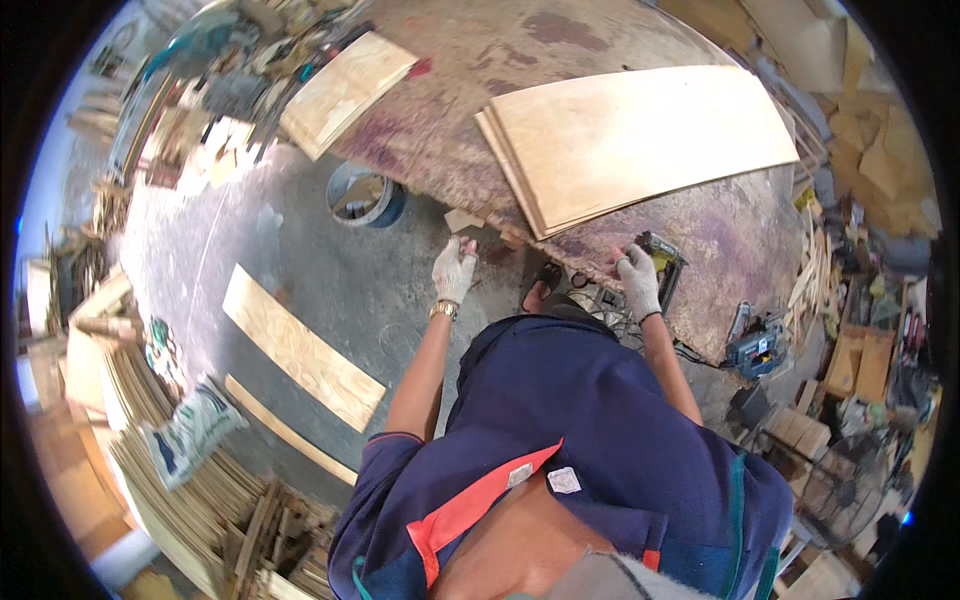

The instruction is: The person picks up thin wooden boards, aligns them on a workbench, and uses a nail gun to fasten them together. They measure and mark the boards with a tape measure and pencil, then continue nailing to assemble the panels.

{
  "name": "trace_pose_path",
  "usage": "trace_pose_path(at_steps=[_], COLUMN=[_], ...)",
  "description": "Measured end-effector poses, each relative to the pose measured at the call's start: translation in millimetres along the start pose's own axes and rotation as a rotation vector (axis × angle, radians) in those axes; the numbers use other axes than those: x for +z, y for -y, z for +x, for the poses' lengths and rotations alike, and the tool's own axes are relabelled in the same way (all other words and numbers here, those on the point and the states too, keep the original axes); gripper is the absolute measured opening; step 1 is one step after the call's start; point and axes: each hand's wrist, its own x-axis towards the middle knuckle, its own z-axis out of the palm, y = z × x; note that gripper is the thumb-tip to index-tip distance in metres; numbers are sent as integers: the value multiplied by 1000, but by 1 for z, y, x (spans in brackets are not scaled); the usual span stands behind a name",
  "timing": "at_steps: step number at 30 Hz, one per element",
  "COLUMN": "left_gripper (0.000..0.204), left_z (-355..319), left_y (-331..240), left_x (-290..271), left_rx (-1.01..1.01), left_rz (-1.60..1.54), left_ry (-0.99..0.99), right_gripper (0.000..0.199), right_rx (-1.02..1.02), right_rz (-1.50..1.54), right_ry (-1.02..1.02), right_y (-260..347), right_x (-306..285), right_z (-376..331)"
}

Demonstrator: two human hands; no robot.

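My left hand (pixel 454 274), in a pale fingerless glove, is out over the floor left of the worktable with its fingers curled together. A small thin wood offcut (pixel 462 220) shows just beyond its fingertips; whether they grip it is unclear. My right hand (pixel 638 278), gloved the same way, is at the table's near edge with thumb and fingers drawn together, and anything inside them is too small to make out. Close beside it lies a yellow-green and black nail gun (pixel 668 262). Beyond both hands, a stack of plywood sheets (pixel 640 140) rests on the worktable (pixel 450 110).
Another plywood stack (pixel 350 88) lies at the table's far left. Below stands a bucket (pixel 365 195) with scraps. Plywood strips (pixel 300 345) lie on the left floor. A blue power tool (pixel 757 347) sits at the table's right corner; cables (pixel 610 302) hang near my feet.
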Motion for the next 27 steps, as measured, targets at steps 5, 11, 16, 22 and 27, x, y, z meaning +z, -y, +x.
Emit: trace_pose_path(at_steps=[5,11,16,22,27], left_gripper=[37,21,21,14,17], left_z=[81,100,102,106,116], left_y=[-69,-71,-59,-63,-83], left_x=[60,122,142,157,185], left_rx=[-212,-400,-390,-489,-497], left_rz=[-288,-493,-489,-692,-839], left_ry=[255,146,19,134,498], right_gripper=[18,25,24,24,30], right_rx=[65,-32,131,144,100], right_rz=[220,-94,109,147,-159], right_ry=[3,4,-115,-133,-193], right_y=[2,14,7,6,23], right_x=[-1,-12,-10,15,43], right_z=[-1,17,22,26,49])
